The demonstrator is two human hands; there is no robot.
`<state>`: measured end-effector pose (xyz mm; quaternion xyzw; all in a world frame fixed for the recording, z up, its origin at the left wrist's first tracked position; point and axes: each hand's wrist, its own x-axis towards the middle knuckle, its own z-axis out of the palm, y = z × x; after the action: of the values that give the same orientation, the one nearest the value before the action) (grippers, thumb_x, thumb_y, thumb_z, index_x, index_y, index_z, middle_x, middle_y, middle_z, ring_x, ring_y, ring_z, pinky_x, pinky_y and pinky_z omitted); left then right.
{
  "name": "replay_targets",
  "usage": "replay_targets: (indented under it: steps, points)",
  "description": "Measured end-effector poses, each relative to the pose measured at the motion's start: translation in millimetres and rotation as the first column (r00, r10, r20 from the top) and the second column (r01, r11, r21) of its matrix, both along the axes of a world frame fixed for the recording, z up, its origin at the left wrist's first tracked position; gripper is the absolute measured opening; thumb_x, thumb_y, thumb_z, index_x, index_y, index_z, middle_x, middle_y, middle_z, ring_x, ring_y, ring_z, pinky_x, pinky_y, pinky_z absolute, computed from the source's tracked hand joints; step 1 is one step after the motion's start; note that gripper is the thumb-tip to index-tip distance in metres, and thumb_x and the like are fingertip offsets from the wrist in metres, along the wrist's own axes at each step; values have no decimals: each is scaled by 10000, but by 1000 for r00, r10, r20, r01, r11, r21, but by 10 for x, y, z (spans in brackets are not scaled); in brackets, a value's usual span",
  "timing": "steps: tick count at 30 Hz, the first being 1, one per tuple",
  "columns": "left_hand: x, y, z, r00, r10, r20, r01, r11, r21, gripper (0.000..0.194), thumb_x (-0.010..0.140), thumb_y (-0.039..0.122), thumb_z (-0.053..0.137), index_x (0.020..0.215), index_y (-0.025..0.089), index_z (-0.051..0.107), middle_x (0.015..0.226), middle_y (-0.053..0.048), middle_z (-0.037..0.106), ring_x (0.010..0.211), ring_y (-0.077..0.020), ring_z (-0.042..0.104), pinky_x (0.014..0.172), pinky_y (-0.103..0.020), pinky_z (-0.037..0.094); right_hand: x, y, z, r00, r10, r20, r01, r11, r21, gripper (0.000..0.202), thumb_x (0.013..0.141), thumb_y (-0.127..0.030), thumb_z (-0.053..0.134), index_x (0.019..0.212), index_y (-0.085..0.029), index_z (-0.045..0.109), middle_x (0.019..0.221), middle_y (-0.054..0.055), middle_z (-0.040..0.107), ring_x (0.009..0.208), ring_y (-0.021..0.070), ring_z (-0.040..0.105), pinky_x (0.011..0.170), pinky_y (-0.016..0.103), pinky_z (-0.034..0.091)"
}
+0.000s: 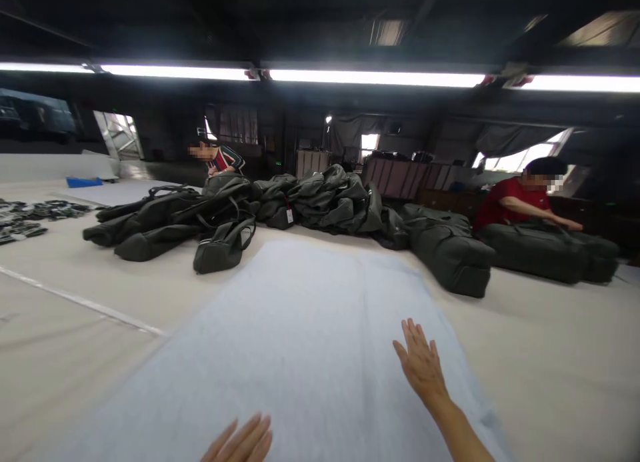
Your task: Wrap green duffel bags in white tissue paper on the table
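Note:
A wide pale blue sheet [300,329], fabric-like, lies spread over the table in front of me, with a faint crease running along its right part. My right hand [423,365] is over the right side of this sheet, palm down with the fingers stretched out. At the bottom edge of the view my left hand [243,442] shows only its fingers, extended over the sheet. Neither hand holds anything. Whether the palms press on the sheet or hover just above it, I cannot tell.
Several dark green bags [340,199] are heaped beyond the sheet. A small bag [220,247] sits by its far left corner, a boxy bag [450,249] at right. One person [520,199] handles a bag; another person [223,159] stands behind the heap. A blue tray [84,182] lies far left.

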<state>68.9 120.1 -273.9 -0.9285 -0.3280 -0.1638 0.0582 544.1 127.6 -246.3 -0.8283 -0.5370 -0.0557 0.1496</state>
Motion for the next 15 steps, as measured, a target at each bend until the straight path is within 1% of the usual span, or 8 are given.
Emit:
replay_targets:
  steps: [2, 3, 5, 7, 9, 11, 13, 15]
  points:
    - [420, 317, 128, 999, -11, -36, 10, 999, -41, 814, 915, 599, 521, 1566, 308, 128, 1579, -42, 333, 1433, -272, 340, 1188, -442, 261, 158, 258, -163, 1000, 3, 13, -3, 999, -45, 698, 926, -510, 285, 1509, -127, 310, 1601, 112, 257, 1493, 264, 159, 1197, 542, 115]
    - [668, 505, 186, 999, 13, -47, -17, 997, -78, 873, 912, 593, 527, 1573, 246, 75, 1600, -84, 266, 1458, -290, 284, 1197, -482, 223, 216, 351, -256, 1000, 1, 10, -1, 997, -80, 734, 914, -542, 315, 1514, -120, 294, 1604, 114, 246, 1495, 270, 149, 1197, 546, 111]
    - [1144, 888, 235, 992, 113, -64, -123, 977, -174, 884, 920, 568, 527, 1570, 175, 75, 1611, -134, 188, 1484, -315, 199, 1197, -546, 182, 288, 467, -456, 1000, -7, -8, 5, 987, -164, 784, 894, -583, 360, 1516, -112, 286, 1605, 113, 243, 1495, 280, 145, 1195, 556, 117]
    - [1487, 1192, 166, 980, 176, -88, -194, 943, -270, 826, 932, 548, 509, 1559, 133, 165, 1602, -159, 198, 1484, -327, 187, 1192, -578, 174, 311, 506, -649, 1000, -6, -17, 2, 976, -218, 761, 900, -577, 361, 1507, -121, 316, 1600, 100, 259, 1493, 288, 154, 1191, 562, 130]
    - [1651, 1361, 14, 978, 185, -94, -206, 921, -330, 731, 956, 508, 478, 1540, 129, 252, 1589, -163, 240, 1479, -323, 212, 1189, -587, 174, 309, 496, -797, 1000, 18, 0, -17, 981, -193, 681, 930, -523, 318, 1492, -140, 357, 1588, 86, 295, 1489, 286, 172, 1188, 561, 138]
    - [1679, 1414, -137, 983, 178, -55, -185, 913, -365, 612, 987, 430, 425, 1521, 155, 313, 1582, -144, 278, 1476, -302, 231, 1191, -580, 167, 311, 465, -870, 999, 36, 15, -34, 993, -110, 615, 950, -449, 265, 1464, -147, 414, 1559, 80, 361, 1477, 283, 216, 1187, 552, 144]
    - [1650, 1412, -223, 978, 198, 68, -146, 877, -458, 535, 991, 363, 404, 1491, 173, 376, 1579, -121, 299, 1480, -281, 226, 1201, -569, 118, 342, 417, -863, 999, 38, -39, -39, 999, -13, 595, 955, -385, 204, 1409, -132, 493, 1511, 84, 441, 1455, 274, 278, 1191, 525, 158]
    - [1615, 1409, -228, 944, 247, 221, -78, 812, -579, 505, 982, 356, 407, 1456, 182, 432, 1566, -101, 338, 1479, -267, 234, 1211, -555, 57, 406, 344, -797, 987, -2, -158, 14, 997, 73, 622, 960, -372, 144, 1354, -114, 550, 1457, 101, 508, 1409, 261, 373, 1184, 481, 219]
